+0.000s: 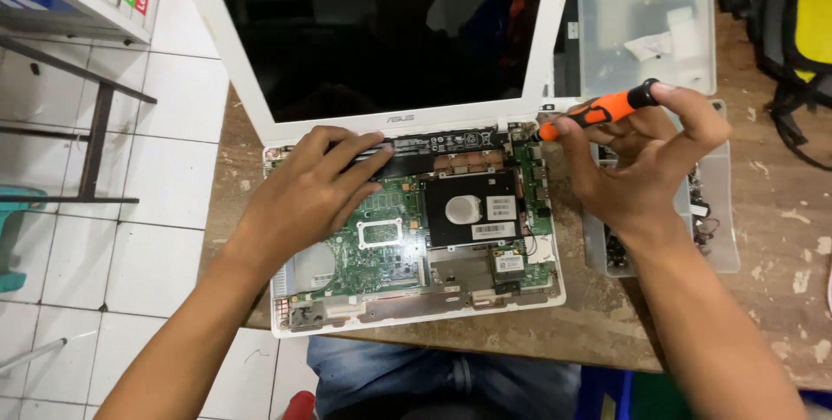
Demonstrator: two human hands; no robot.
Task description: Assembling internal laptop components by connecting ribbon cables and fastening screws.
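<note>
Laptop (416, 238), white and opened up with its green board and black drive bare, lies at the near left corner of the wooden desk (763, 299), its dark screen standing toward the far edge. The left hand (303, 199) rests flat on the board, fingers (368, 156) spread narrowly and touching the black strip below the hinge, holding nothing. The right hand (646, 156) grips an orange screwdriver (598, 110), fingers curled round its handle, tip at the laptop's far right corner. A clear plastic tray (724, 238) sits just beside, under that hand.
</note>
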